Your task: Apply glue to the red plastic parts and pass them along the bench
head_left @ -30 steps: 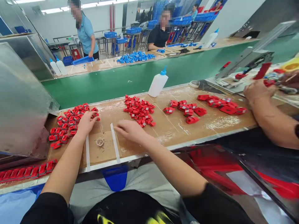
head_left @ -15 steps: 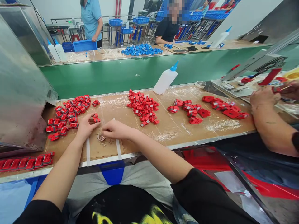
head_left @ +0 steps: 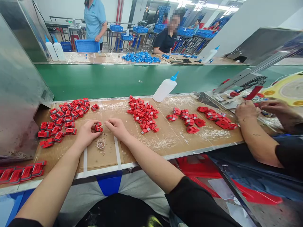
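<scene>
My left hand (head_left: 88, 134) pinches a small red plastic part (head_left: 98, 127) above the cardboard. Close on its right, my right hand (head_left: 117, 128) is closed in a pinch on a thin pale stick (head_left: 103, 125), whose tip reaches the red part. Just below both hands a small round clear cup (head_left: 100, 144) sits on the work mat (head_left: 109, 157) between two white tape strips. Left of my left hand lies a group of red parts with grey edges (head_left: 68, 119). A heap of smaller red pieces (head_left: 143, 113) lies to the right of my right hand.
A white bottle with a blue nozzle (head_left: 165, 90) leans behind the heap. More red parts (head_left: 189, 121) lie rightward, near a co-worker's hands (head_left: 247, 110). A metal housing (head_left: 21, 94) bounds the left side. A row of red parts (head_left: 27, 172) lines the front-left edge.
My right hand has moved up from the clear cup to the red part, bringing the stick to it. My left hand still holds the part. The camera view has shifted slightly.
</scene>
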### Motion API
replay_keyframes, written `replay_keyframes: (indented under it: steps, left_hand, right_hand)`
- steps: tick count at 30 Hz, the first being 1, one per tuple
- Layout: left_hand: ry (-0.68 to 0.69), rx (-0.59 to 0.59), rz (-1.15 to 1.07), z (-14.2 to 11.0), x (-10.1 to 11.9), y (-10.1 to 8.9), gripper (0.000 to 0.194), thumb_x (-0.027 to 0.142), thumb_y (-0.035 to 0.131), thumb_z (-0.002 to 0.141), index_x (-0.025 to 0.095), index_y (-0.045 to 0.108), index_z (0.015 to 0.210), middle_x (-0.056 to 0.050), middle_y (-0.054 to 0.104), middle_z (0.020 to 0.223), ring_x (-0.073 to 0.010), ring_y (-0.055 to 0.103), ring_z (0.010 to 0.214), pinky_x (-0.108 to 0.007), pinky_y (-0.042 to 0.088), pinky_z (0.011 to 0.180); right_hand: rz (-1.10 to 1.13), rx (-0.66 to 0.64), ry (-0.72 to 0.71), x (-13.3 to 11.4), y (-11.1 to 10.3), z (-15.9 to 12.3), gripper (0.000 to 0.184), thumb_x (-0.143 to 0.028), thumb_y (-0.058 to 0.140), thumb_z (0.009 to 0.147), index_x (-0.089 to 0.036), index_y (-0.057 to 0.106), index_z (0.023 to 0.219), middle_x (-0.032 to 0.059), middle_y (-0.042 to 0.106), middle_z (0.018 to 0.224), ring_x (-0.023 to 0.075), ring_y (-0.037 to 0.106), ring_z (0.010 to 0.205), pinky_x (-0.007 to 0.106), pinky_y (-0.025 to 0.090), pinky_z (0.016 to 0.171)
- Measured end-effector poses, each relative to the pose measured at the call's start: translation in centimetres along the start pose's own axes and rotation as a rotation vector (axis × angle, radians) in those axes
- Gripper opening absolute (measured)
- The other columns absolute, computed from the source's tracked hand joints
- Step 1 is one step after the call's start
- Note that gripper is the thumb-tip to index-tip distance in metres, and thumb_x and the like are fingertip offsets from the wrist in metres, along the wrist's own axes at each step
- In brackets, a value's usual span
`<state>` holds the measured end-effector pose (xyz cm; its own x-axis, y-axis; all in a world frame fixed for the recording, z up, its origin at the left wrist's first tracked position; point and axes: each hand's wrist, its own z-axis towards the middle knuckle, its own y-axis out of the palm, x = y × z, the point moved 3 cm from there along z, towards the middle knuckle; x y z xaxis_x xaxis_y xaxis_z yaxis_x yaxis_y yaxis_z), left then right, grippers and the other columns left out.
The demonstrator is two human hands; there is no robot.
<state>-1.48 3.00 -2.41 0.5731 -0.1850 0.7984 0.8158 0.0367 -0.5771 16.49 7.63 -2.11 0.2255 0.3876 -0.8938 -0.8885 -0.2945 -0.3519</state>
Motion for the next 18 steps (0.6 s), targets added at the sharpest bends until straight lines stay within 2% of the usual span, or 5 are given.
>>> replay_keyframes:
  steps: [6,11,15,16,18]
  left_hand:
    - [0.005,0.009,0.008,-0.1,0.0,0.0,0.042,0.027,0.077,0.076,0.023,0.07,0.117,-0.004,0.07,0.112,-0.0191,0.069,0.084,-0.031,0.057,0.073]
    - [0.005,0.009,0.019,-0.1,-0.2,0.1,0.043,0.028,0.078,0.076,0.023,0.07,0.118,-0.004,0.07,0.115,-0.0196,0.07,0.085,-0.032,0.058,0.075]
    - [-0.012,0.017,0.024,0.1,-0.2,0.0,0.045,0.032,0.079,0.076,0.022,0.07,0.119,-0.006,0.071,0.117,-0.0209,0.071,0.086,-0.033,0.058,0.076]
    - [-0.02,0.021,0.013,0.1,-0.2,-0.1,0.046,0.033,0.079,0.076,0.022,0.069,0.12,-0.006,0.071,0.117,-0.0214,0.071,0.087,-0.034,0.059,0.076]
    - [-0.033,0.028,-0.016,0.1,-0.1,-0.2,0.049,0.036,0.08,0.076,0.021,0.068,0.121,-0.008,0.071,0.12,-0.0227,0.072,0.091,-0.035,0.059,0.078]
  right_hand:
    - [-0.033,0.068,-0.025,0.2,-0.3,-0.2,0.044,-0.044,0.052,0.093,-0.02,0.033,0.061,-0.0057,0.028,0.062,0.0091,0.03,0.061,0.026,0.024,0.06]
    - [-0.046,0.037,-0.037,0.2,-0.3,0.0,0.044,-0.042,0.053,0.093,-0.02,0.032,0.06,-0.0059,0.027,0.061,0.0087,0.029,0.06,0.025,0.024,0.059]
    - [-0.06,0.094,-0.067,-0.5,-1.0,-0.7,0.044,-0.04,0.051,0.094,-0.021,0.031,0.06,-0.0059,0.027,0.061,0.0087,0.03,0.06,0.025,0.024,0.059]
    - [-0.058,0.078,-0.086,-0.9,-1.1,-1.1,0.044,-0.039,0.051,0.094,-0.021,0.03,0.06,-0.006,0.027,0.06,0.0086,0.029,0.059,0.025,0.024,0.059]
    - [-0.106,-0.042,-0.157,-1.9,-0.6,-2.1,0.044,-0.035,0.051,0.095,-0.02,0.03,0.059,-0.0062,0.028,0.059,0.0083,0.03,0.057,0.025,0.025,0.058]
